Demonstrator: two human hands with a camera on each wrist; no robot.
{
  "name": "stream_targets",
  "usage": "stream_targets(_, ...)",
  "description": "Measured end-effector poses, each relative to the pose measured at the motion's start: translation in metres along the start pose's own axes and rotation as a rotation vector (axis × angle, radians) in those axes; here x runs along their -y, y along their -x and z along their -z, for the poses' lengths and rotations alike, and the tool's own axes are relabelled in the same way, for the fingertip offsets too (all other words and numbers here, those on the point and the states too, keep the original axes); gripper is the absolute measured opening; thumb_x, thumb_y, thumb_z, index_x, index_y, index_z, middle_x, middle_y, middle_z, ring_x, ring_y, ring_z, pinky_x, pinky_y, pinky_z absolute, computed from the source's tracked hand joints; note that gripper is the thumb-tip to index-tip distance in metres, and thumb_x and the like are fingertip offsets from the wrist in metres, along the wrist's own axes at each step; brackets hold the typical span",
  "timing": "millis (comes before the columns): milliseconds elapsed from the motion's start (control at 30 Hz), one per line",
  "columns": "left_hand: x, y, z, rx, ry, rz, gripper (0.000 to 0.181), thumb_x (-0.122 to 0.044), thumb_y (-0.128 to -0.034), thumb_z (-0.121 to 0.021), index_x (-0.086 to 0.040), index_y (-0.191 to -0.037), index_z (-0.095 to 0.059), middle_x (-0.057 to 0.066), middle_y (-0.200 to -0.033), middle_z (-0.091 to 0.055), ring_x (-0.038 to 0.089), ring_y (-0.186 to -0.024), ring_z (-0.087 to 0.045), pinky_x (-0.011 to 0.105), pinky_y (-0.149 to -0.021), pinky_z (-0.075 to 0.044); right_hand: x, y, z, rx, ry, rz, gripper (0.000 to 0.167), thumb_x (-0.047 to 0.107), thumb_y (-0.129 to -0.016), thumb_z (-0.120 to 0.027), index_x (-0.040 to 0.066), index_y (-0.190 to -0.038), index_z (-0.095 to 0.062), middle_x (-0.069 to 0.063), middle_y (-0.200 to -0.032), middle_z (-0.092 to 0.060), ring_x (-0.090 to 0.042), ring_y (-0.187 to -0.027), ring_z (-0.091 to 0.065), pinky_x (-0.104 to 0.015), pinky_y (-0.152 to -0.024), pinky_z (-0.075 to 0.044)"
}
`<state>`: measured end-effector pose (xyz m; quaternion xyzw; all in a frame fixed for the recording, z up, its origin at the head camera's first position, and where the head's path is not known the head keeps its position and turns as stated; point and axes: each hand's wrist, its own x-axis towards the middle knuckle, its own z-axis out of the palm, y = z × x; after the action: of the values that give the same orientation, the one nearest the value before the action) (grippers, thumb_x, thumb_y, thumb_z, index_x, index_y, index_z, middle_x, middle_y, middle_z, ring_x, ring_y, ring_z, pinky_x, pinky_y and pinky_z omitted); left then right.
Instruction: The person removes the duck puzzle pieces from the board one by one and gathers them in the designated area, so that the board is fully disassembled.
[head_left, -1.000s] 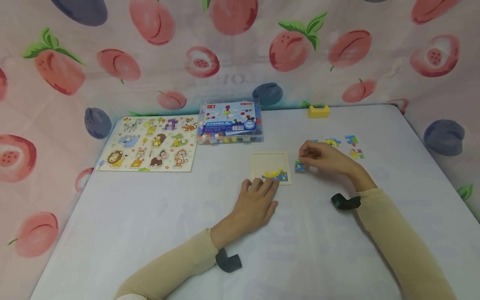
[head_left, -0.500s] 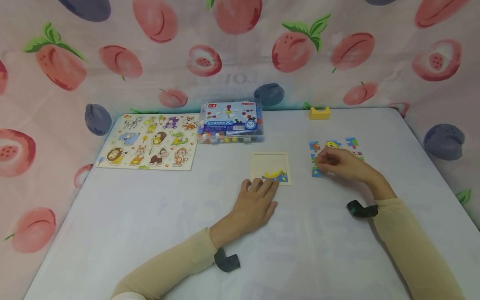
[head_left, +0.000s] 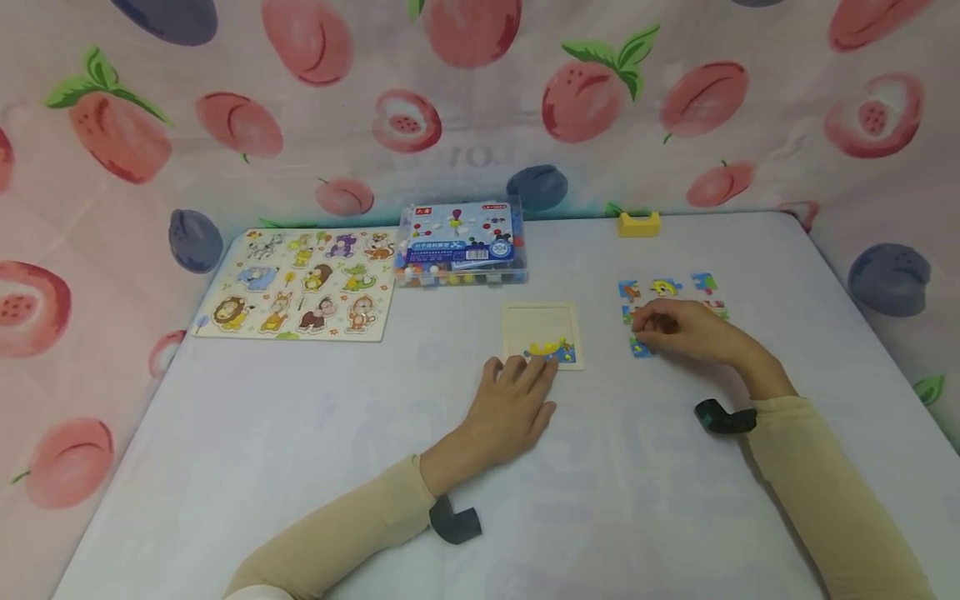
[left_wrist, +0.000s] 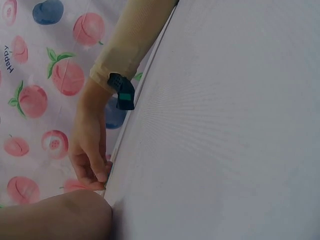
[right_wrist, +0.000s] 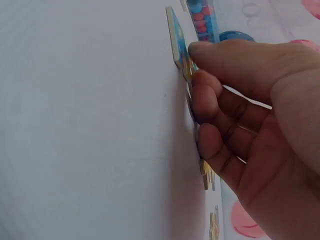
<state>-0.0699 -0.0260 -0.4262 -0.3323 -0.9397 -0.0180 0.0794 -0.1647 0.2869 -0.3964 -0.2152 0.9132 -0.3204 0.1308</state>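
Note:
A small square wooden puzzle tray [head_left: 510,325] lies mid-table, with blue and yellow puzzle pieces [head_left: 566,352] along its lower edge. My left hand [head_left: 510,412] rests with its fingers spread at the tray's near edge. To the right of the tray, my right hand [head_left: 693,336] pinches a blue puzzle piece [head_left: 641,349] between thumb and fingers. The right wrist view shows the thumb on this piece [right_wrist: 175,40], which looks slightly tilted. Loose pieces lie around and behind the right hand, such as a yellow-and-blue one [head_left: 663,287]; the hand hides some of them.
An animal puzzle board [head_left: 292,287] lies at the back left. Beside it is a clear plastic case [head_left: 461,242] of coloured beads with a blue label. A yellow block [head_left: 639,225] stands near the back edge, before a fruit-print cloth [head_left: 465,100].
My right hand has moved right with the blue piece, from beside the tray to the loose pieces, and then has barely shifted. The left hand has stayed at the tray.

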Motion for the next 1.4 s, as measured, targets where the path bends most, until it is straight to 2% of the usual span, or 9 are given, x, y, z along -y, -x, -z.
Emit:
stream_targets(100, 0.000, -0.001, 0.001, -0.001, -0.003, -0.001, 0.056, -0.042, -0.0988, -0.035, -0.014, -0.148, -0.032, -0.001, -0.137, -0.043, 0.020, -0.116, -0.039, 0.043, -0.093, -0.032, 0.001, 0.000, 0.000, -0.008, 0.022, 0.023, 0.016, 0.019, -0.089, -0.066, 0.013, -0.104, -0.064, -0.001, -0.092, -0.062, -0.009, -0.081, -0.051, -0.018, -0.070, -0.044)
stream_targets(267, -0.001, -0.003, 0.001, -0.040, -0.005, -0.007, 0.055, -0.041, -0.0981, -0.037, -0.013, -0.146, -0.035, 0.001, -0.136, -0.043, 0.021, -0.117, -0.039, 0.042, -0.092, -0.033, 0.006, -0.002, 0.001, -0.023, 0.039, 0.063, 0.010, 0.019, -0.092, -0.062, 0.015, -0.101, -0.064, 0.003, -0.088, -0.061, -0.008, -0.079, -0.051, -0.019, -0.069, -0.043)
stream_targets(467, 0.000, -0.006, 0.001, -0.054, 0.007, -0.004, 0.055, -0.041, -0.0978, -0.038, -0.014, -0.146, -0.036, 0.002, -0.134, -0.043, 0.022, -0.118, -0.039, 0.043, -0.093, -0.033, 0.017, -0.013, -0.002, -0.022, 0.019, 0.125, 0.010, 0.019, -0.093, -0.060, 0.015, -0.101, -0.065, 0.001, -0.090, -0.063, -0.009, -0.078, -0.051, -0.020, -0.067, -0.044)
stream_targets(633, 0.001, -0.008, 0.002, -0.032, 0.005, 0.015, 0.055, -0.042, -0.0983, -0.036, -0.016, -0.147, -0.034, 0.003, -0.136, -0.043, 0.022, -0.120, -0.039, 0.044, -0.094, -0.032, 0.030, -0.027, -0.007, 0.031, -0.002, 0.139, 0.013, 0.019, -0.094, -0.058, 0.015, -0.105, -0.064, 0.001, -0.095, -0.065, -0.010, -0.080, -0.053, -0.021, -0.069, -0.045)
stream_targets(833, 0.001, -0.007, 0.002, -0.009, 0.019, 0.025, 0.056, -0.043, -0.0983, -0.037, -0.020, -0.149, -0.031, 0.003, -0.135, -0.044, 0.022, -0.120, -0.039, 0.044, -0.094, -0.032, 0.046, -0.045, -0.020, 0.090, -0.002, 0.203, 0.014, 0.017, -0.094, -0.058, 0.014, -0.107, -0.063, 0.002, -0.095, -0.065, -0.010, -0.081, -0.054, -0.023, -0.070, -0.046)
stream_targets(1033, 0.000, -0.008, 0.003, 0.000, 0.016, 0.031, 0.056, -0.043, -0.0984, -0.037, -0.021, -0.149, -0.029, 0.006, -0.136, -0.043, 0.024, -0.122, -0.038, 0.045, -0.094, -0.032, 0.065, -0.059, -0.033, 0.161, -0.037, 0.241, 0.018, 0.018, -0.095, -0.056, 0.014, -0.112, -0.063, 0.001, -0.104, -0.066, -0.012, -0.088, -0.056, -0.025, -0.078, -0.048)
stream_targets(1200, 0.001, -0.005, 0.002, 0.001, 0.014, 0.031, 0.055, -0.044, -0.0981, -0.038, -0.022, -0.148, -0.032, 0.007, -0.135, -0.044, 0.024, -0.120, -0.040, 0.044, -0.092, -0.034, 0.075, -0.063, -0.043, 0.214, -0.028, 0.266, 0.025, 0.017, -0.096, -0.055, 0.014, -0.119, -0.064, 0.001, -0.112, -0.065, -0.013, -0.087, -0.053, -0.027, -0.080, -0.046)
stream_targets(1333, 0.001, -0.004, -0.002, -0.018, 0.022, 0.026, 0.054, -0.045, -0.0980, -0.038, -0.022, -0.147, -0.034, 0.006, -0.132, -0.044, 0.023, -0.118, -0.041, 0.042, -0.090, -0.034, 0.074, -0.062, -0.049, 0.244, -0.014, 0.260, 0.028, 0.016, -0.097, -0.053, 0.017, -0.122, -0.063, 0.003, -0.108, -0.064, -0.012, -0.085, -0.051, -0.027, -0.080, -0.045)
stream_targets(1400, 0.001, -0.003, -0.004, -0.016, 0.028, 0.028, 0.054, -0.046, -0.0983, -0.037, -0.023, -0.147, -0.033, 0.006, -0.132, -0.044, 0.023, -0.118, -0.041, 0.042, -0.091, -0.034, 0.073, -0.060, -0.051, 0.260, -0.008, 0.247, 0.029, 0.015, -0.098, -0.050, 0.018, -0.124, -0.062, 0.003, -0.110, -0.063, -0.013, -0.091, -0.053, -0.029, -0.086, -0.045)
